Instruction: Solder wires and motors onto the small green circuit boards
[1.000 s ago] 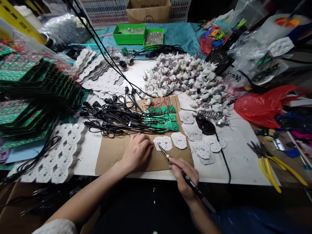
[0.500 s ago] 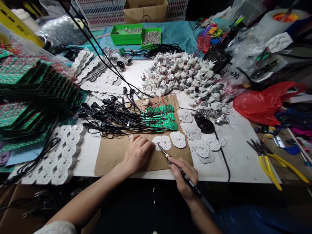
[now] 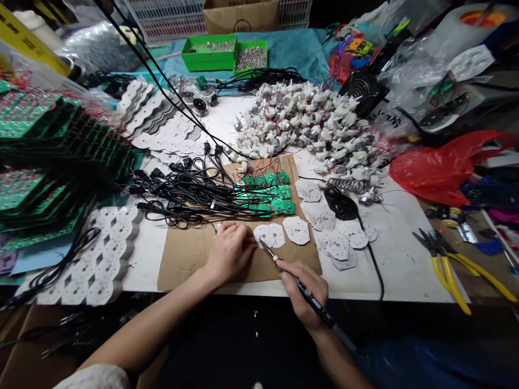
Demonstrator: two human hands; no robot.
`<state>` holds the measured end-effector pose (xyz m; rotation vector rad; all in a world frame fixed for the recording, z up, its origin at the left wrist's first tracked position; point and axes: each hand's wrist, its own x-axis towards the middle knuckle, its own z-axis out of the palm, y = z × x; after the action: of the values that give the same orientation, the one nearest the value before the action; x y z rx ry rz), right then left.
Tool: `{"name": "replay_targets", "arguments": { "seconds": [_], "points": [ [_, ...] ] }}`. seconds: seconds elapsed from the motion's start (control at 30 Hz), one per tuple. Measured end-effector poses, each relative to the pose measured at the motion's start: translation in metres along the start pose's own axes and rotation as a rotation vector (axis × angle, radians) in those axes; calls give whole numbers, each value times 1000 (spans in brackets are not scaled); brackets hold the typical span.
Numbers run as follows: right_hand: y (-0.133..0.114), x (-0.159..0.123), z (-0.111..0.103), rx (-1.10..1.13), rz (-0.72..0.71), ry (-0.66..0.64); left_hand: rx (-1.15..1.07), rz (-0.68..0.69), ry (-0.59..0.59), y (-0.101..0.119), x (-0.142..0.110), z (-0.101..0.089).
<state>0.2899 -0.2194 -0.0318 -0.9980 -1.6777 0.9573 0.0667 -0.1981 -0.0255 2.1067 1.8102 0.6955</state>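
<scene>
My right hand (image 3: 304, 292) grips a soldering iron (image 3: 310, 297) like a pen. Its metal tip points up and left, at the left part of a white circuit board (image 3: 270, 236) with a round hole. My left hand (image 3: 231, 248) is closed at that board's left edge, fingers pinched. Thin reddish wire ends show by its fingertips, and a bit of something white shows behind its knuckles; what it holds is mostly hidden. Another white board (image 3: 295, 230) lies just to the right. Both boards rest on a brown cardboard sheet (image 3: 186, 259).
Green circuit boards (image 3: 279, 206) with black power cords (image 3: 190, 194) lie behind my hands. Farther back is a heap of small white motors (image 3: 300, 119). Loose white boards (image 3: 336, 246) and yellow-handled pliers (image 3: 450, 275) are on the right; stacked green panels (image 3: 32, 119) stand left.
The soldering iron's tip has shifted slightly left and up over the board, close to my left fingertips. Reddish wire ends now show there. The view has tilted a little.
</scene>
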Motion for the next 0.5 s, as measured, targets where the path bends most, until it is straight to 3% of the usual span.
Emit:
{"name": "replay_targets", "arguments": {
  "seconds": [0.2,0.5],
  "points": [
    [2,1,0,5,3,-23,-37,-93,-142,0,8,-5],
    [-1,2,0,15,1,-36,-26,-113,-217,3,14,-9]
  ]
}}
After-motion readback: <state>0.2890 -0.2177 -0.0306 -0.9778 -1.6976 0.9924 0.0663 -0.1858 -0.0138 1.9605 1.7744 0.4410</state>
